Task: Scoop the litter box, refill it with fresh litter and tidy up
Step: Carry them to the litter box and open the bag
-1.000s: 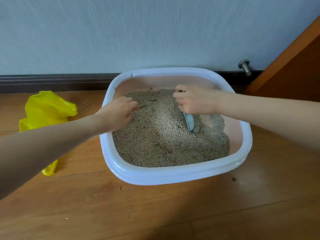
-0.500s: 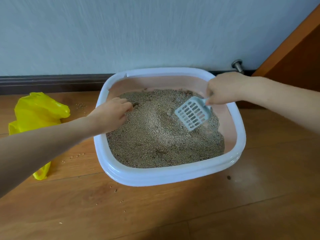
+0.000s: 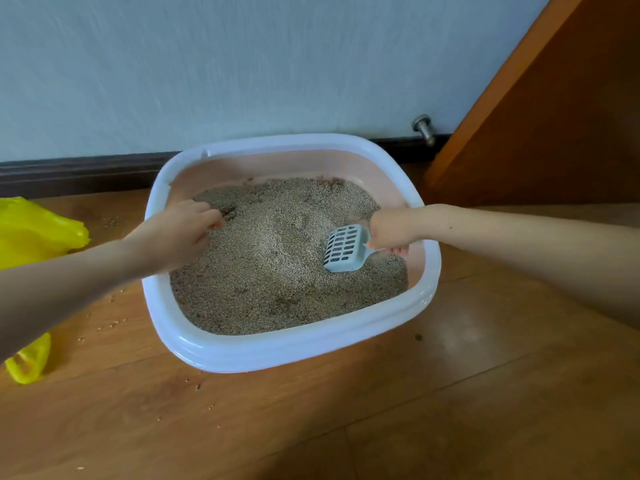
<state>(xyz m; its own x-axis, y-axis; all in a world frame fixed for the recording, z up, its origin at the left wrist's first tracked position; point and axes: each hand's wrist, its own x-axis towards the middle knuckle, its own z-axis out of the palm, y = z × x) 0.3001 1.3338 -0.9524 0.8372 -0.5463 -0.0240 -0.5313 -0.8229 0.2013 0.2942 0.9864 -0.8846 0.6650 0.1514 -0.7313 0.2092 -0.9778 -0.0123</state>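
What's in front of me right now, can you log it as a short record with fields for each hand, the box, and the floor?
left hand: left hand curled at the left inner edge of the litter box, fingers in the litter
right hand: right hand gripping the handle of the scoop
scoop: slotted, empty, tip resting on the litter at the right side
box: on the floor near the wall, filled with litter
floor: yellow bag to the left, stray grains scattered
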